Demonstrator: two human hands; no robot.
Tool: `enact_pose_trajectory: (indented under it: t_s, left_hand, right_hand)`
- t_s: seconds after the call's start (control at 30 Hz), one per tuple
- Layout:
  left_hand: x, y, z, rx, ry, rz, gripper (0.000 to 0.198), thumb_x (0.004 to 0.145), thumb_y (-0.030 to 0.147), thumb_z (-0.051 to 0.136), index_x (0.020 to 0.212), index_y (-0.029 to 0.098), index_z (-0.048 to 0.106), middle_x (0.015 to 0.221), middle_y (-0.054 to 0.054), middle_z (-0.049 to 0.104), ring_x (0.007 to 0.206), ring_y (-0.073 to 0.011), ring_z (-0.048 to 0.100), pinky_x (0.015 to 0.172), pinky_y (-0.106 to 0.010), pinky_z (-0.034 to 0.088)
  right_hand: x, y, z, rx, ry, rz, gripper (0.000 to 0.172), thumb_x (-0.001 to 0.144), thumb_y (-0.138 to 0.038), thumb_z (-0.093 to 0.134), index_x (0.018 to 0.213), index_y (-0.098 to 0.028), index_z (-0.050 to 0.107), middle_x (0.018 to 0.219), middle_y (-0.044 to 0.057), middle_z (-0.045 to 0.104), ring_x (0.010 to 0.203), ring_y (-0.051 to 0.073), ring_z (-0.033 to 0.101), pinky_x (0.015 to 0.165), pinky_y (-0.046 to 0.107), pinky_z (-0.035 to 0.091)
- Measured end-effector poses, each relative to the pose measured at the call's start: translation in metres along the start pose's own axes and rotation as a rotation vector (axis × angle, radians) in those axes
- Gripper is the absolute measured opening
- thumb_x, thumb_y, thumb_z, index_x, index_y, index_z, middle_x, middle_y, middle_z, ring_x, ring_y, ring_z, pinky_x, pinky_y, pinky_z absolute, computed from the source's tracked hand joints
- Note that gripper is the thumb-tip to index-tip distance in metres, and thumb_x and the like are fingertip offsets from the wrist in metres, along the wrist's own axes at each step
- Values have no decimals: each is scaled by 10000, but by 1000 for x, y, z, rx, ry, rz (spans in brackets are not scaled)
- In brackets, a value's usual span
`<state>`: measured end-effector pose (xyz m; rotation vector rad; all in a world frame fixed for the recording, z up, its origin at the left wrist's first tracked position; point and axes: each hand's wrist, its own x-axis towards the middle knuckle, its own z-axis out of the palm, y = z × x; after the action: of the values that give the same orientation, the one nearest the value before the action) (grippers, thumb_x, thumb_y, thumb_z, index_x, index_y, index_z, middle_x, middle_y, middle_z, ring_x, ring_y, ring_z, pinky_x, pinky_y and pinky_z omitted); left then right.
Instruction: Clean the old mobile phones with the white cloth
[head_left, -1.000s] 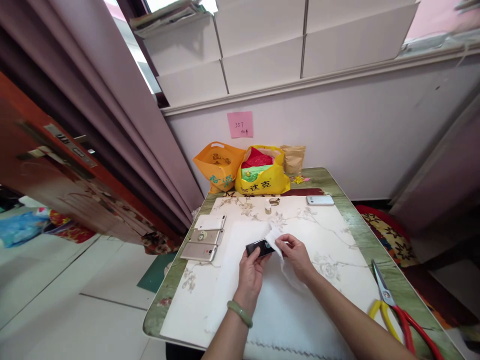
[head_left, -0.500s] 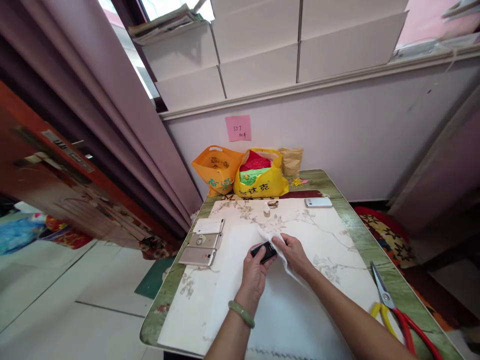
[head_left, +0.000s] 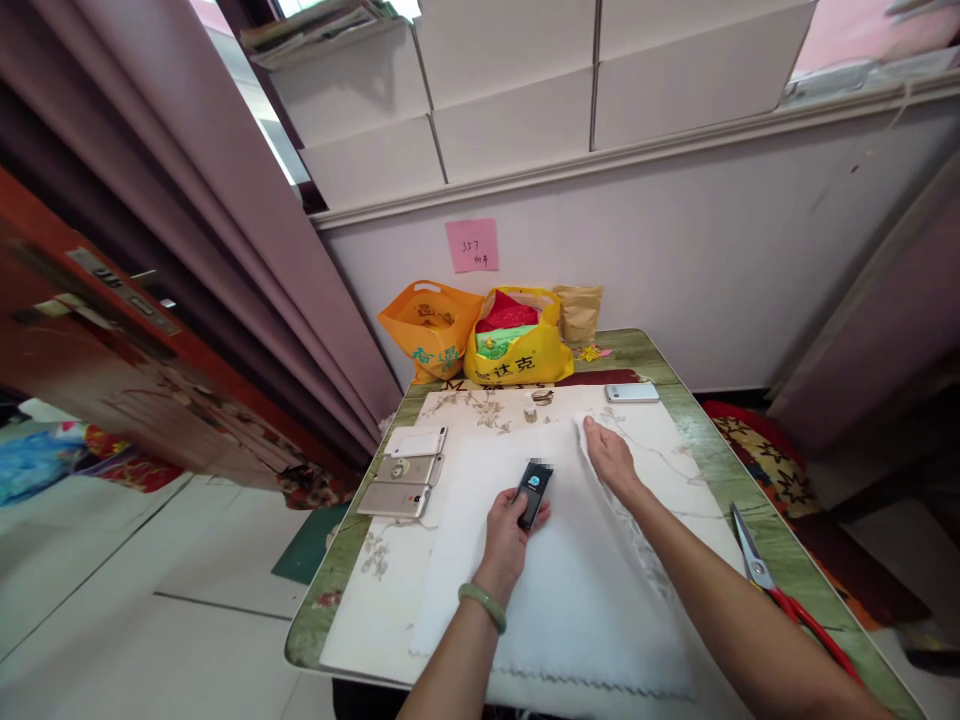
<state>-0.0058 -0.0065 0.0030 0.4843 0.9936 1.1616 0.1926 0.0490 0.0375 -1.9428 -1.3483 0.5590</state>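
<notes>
Two bare hands, head view: both work above a green marbled bench with a pale flower-printed sheet over it.
Left hand: closed round the lower part of a slim black phone, thumb on its front; a pale green bangle circles the wrist.
Black phone: tilted, held over the middle of a large white cloth, its front (a small blue-and-white mark shows on it) turned upward.
Right hand: partly open, fingers together at the cloth's raised right edge; whether it pinches the fabric I cannot tell.
Left-hand row: a white phone, a gold phone with a round emblem and a pale rose-gold phone, side by side.
Far side: a silver phone, a small clear bottle, an orange bag and a stuffed yellow bag.
Right edge: metal scissors with red handles, blades apart from the cloth.
</notes>
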Motion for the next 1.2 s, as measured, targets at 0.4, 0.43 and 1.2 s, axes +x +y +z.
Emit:
enact_pose_trajectory:
  t_s: [0.4, 0.43, 1.2]
  left_hand:
    - [-2, -2, -12, -44, -52, 6, 329, 675, 270, 749, 960, 173, 617, 835, -22, 678, 701, -120, 616, 665, -257, 508]
    - [-2, -1, -12, -47, -52, 8, 310, 676, 268, 748, 940, 164, 622, 810, -20, 672, 688, -116, 607, 654, -251, 504]
    - [-8, 3, -10, 476, -32, 253, 653, 572, 236, 825, 1132, 192, 491, 938, -48, 650, 782, -172, 624, 706, -295, 519]
  right_hand:
    - [-49, -15, 50, 77, -126, -165, 442, 766, -530, 611, 1058, -201, 649, 1048, 72, 650, 909, 224, 593, 823, 333, 441]
    - [-52, -16, 53, 18, -117, -194, 476, 755, -528, 631, 1094, -194, 634, 1071, 84, 639, 962, 240, 579, 851, 341, 431]
    - [-78, 19, 43, -61, -105, -687, 393, 954, -372, 388, 1294, -243, 538, 1267, 75, 590, 1181, 218, 525, 997, 389, 440]
